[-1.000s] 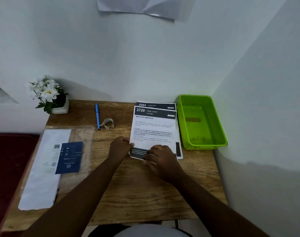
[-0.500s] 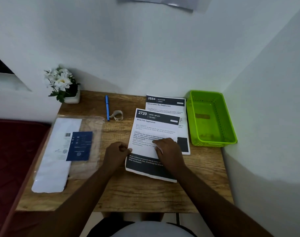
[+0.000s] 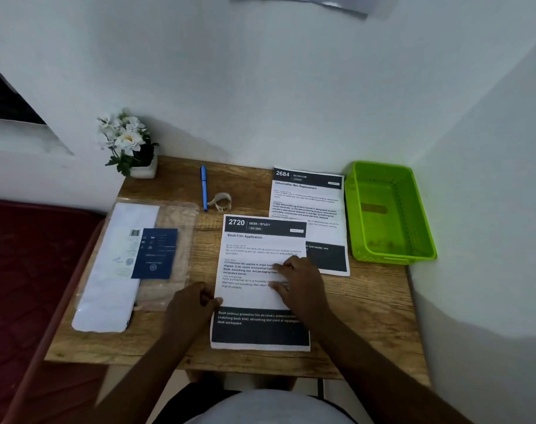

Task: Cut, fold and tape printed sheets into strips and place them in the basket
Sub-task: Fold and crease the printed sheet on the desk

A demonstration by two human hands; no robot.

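Now my left hand pinches the sheet's left edge near the desk's front; my right hand lies flat on it. Thin and limp, it should crease easily, so I'd grip it at the edges.

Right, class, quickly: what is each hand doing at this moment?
Left hand: pinches the left edge of the 2720 sheet.
Right hand: open, fingers flat, pressing on that sheet.
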